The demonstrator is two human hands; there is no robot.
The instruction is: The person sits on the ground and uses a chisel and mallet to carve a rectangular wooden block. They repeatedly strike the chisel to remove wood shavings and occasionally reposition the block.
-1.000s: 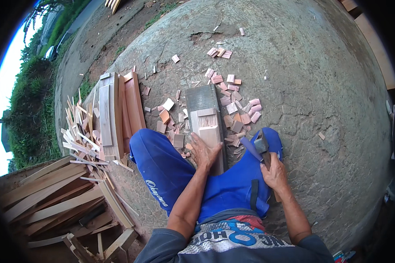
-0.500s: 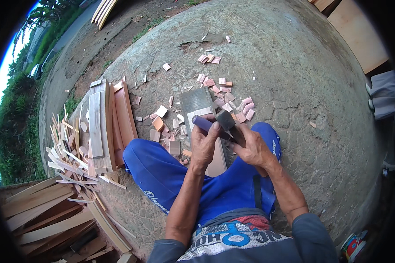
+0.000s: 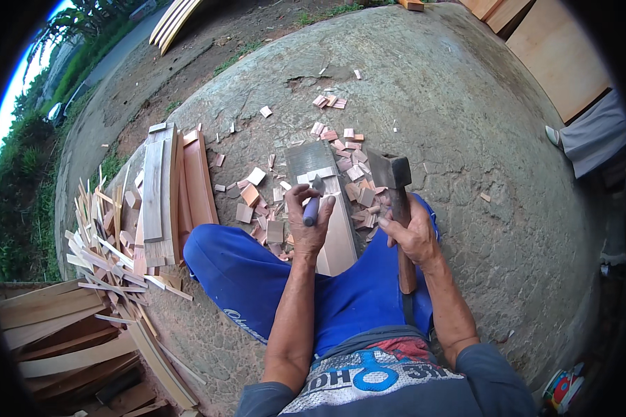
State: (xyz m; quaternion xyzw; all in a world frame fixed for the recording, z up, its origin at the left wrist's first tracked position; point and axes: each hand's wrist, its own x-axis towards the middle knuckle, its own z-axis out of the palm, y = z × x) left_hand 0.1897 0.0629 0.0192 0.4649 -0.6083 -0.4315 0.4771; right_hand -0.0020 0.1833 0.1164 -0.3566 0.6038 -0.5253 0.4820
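My left hand is closed around a chisel with a purple handle, its metal blade angled away over the work. Under the blade lies a pale wooden board, with a small light strip of wood across its far end. A dark, weathered plank sits beneath and beyond it. My right hand grips the brown wooden handle of a hatchet. Its dark head, with a squared back, is raised to the right of the chisel, apart from it.
Small wood offcuts litter the concrete around the plank. Long boards are stacked at the left, beside a heap of thin slivers. More planks lie at lower left. At the far right, a person's grey trouser leg shows near wooden panels.
My hands have moved apart. The hatchet has swung up and right from beside the chisel, and the chisel now points away toward the light strip on the board.
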